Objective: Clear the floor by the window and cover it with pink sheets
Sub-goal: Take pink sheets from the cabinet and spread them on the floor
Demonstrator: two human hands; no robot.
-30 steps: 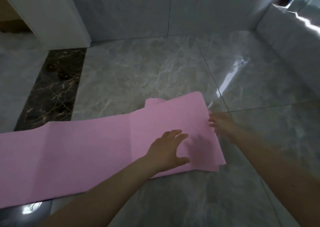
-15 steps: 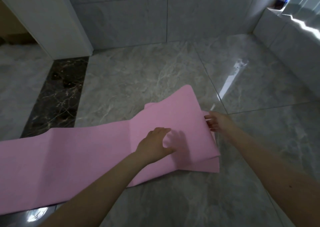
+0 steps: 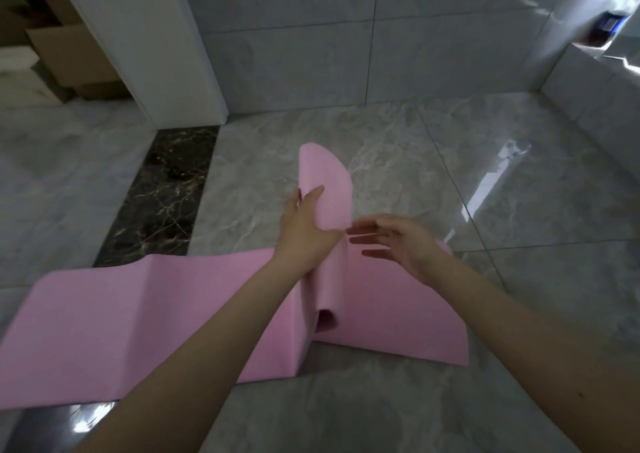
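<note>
Glossy grey marble floor is carrying a long pink foam sheet, cropped left. Left hand is pinching its raised fold; right hand is hovering, fingers spread.

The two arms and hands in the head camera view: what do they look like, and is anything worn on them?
Both forearms are bare as far as the frame shows, with no sleeve in view. The left hand and the right hand wear no glove, and no ring, watch or bracelet shows. A small dark dot marks the right forearm. The fingernails look short and plain.
</note>
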